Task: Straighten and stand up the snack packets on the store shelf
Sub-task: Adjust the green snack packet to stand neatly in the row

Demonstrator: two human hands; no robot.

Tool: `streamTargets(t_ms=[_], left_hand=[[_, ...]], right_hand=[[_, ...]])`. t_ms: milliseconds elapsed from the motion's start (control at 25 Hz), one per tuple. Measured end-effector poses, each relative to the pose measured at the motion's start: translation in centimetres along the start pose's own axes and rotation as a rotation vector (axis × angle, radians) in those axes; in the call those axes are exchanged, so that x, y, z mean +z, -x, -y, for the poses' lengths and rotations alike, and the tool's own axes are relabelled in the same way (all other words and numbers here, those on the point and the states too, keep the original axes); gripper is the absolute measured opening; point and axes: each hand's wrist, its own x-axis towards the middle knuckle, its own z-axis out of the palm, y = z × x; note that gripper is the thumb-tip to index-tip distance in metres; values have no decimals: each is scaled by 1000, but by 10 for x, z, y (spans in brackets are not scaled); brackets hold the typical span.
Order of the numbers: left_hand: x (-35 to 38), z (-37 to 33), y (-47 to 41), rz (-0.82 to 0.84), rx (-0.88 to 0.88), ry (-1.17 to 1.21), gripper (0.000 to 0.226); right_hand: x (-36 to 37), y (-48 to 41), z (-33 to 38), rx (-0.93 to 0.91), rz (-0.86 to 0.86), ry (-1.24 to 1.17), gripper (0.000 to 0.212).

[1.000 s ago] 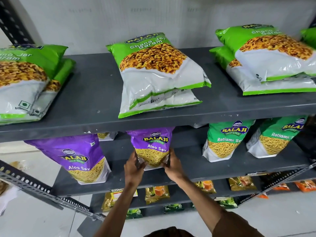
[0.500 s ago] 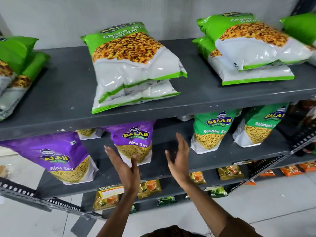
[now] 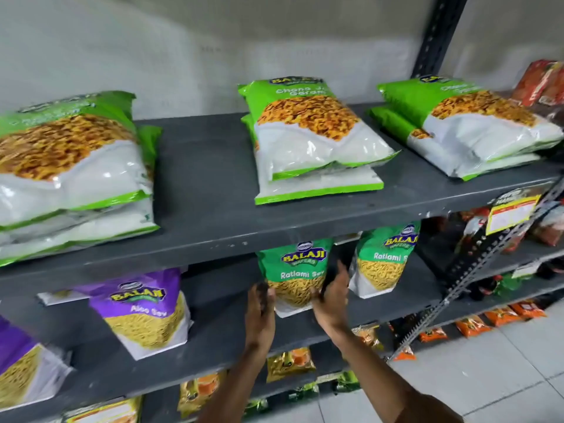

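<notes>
1. Head view: the green Ratlami Sev packet (image 3: pixel 294 274) stands on the middle shelf (image 3: pixel 213 340), under the lip of the top shelf (image 3: pixel 207 190). The left hand (image 3: pixel 260 312) and right hand (image 3: pixel 332 296) flank its lower half, palms turned inward. The fingers are spread and no grip has closed. The left fingertips seem to touch the packet's edge; whether the right hand touches it cannot be told.
2. Progress, as a judgement: the task looks partly done on the middle shelf. A second Ratlami Sev packet (image 3: pixel 385 260), just beside the first on its right, stands up. To the left, an Aloo Sev packet (image 3: pixel 146 312) stands with a slight lean, and another purple packet (image 3: pixel 21 364) at the frame edge also leans.
3. Still left, by the look of it: three piles of Chana Jor Garam packets lie flat on the top shelf, the left pile (image 3: pixel 70 175), the middle pile (image 3: pixel 314 138) and the right pile (image 3: pixel 470 126), each with at least two packets, one on another.
4. Contents: each packet is sealed. The pictures printed on the fronts show yellow sev strands or orange-brown chana.
5. Outward: small orange and green packets (image 3: pixel 290 363) lie on the lower shelves, too blurred to judge.
</notes>
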Motion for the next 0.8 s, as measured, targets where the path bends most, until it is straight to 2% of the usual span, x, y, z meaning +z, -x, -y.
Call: streamTargets(t_ms=[80,200,320,440,480,560,640,680,720,800], left_hand=[[22,11,-8,3,-24,-40,80],[41,12,-6,-83,3,-43,50],[39,16,-9,-135,41,-16,49],[36,26,-13,-172,59,9,43],[35,24,-12,-185,55,5,43],[37,16,-6,-213,51,6,54],[42,5,6,-344,58,-34,87],[48,-3,13,-445,76,-73,96],[56,-11,23,-523,134,-98,95],[81,-22,48,-522,285,-118,75]], right_hand=[[-6,-6,-6,35,147,-93,62],[5,-18,-36,-43,189,-130,75],[23,-20,-52,-29,266,-220,69],[15,-4,-28,-31,288,-225,56],[10,-1,-21,-54,327,-228,58],[-2,-3,-15,-98,429,-232,72],[-19,-6,-15,-122,482,-221,80],[-31,-6,-15,-136,449,-196,80],[-44,-4,-15,-163,367,-175,76],[-75,1,-19,-266,121,-168,61]])
